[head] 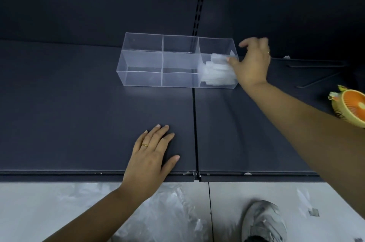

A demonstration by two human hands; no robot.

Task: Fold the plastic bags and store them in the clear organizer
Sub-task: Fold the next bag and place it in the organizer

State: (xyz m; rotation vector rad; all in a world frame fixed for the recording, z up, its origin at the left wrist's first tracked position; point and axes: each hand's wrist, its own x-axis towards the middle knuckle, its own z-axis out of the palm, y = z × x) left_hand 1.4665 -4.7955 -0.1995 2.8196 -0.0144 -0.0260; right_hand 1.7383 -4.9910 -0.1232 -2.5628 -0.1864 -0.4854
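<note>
As right hand (251, 63) touches bags (215, 73), left hand (150, 154) rests.

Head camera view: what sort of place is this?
Probably a shop or stockroom: a dark metal shelf with a slotted upright behind, standing over a pale floor strewn with loose plastic bags.

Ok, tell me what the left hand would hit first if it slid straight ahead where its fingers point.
The left hand lies flat on the shelf, fingers pointing ahead and slightly right. It would likely meet the front wall of the organizer, near its middle compartment.
</note>
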